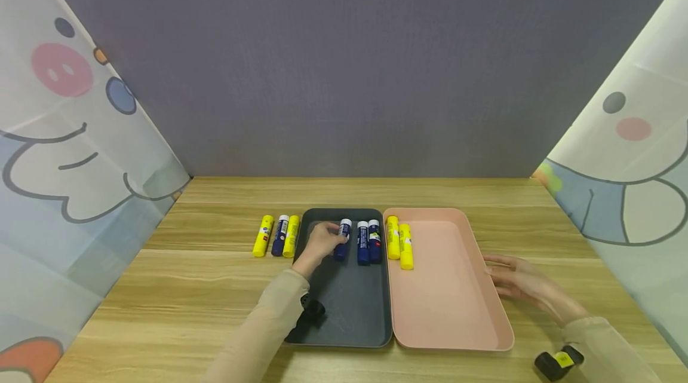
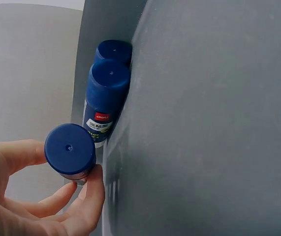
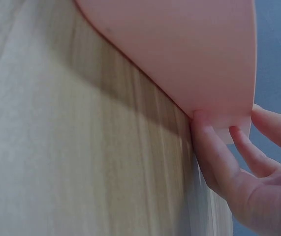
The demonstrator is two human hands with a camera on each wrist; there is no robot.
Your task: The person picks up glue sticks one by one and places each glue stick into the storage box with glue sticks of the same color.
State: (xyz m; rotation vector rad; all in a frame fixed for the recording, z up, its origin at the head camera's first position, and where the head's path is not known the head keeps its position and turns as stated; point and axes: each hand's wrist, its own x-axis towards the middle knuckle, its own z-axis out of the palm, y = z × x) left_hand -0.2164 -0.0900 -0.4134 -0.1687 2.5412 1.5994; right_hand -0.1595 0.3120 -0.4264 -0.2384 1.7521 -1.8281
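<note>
My left hand [image 1: 321, 244] pinches a blue glue stick [image 1: 342, 239] between thumb and fingers over the dark grey tray [image 1: 349, 317]. In the left wrist view the round end of this glue stick [image 2: 70, 148] faces the camera. Two more blue glue sticks [image 1: 362, 242] lie side by side at that tray's right wall. My right hand [image 1: 518, 280] touches the outer right side of the pink tray [image 1: 446, 311], fingers fairly straight; in the right wrist view its fingertips [image 3: 202, 120] rest against the tray wall. Two yellow glue sticks [image 1: 405, 247] lie in the pink tray's upper left.
Left of the grey tray, two yellow glue sticks [image 1: 263, 236] and a blue one [image 1: 280, 236] lie on the wooden table [image 1: 161, 287]. The two trays stand edge to edge. A grey panel [image 1: 355, 72] rises behind the table, with patterned cloths at both sides.
</note>
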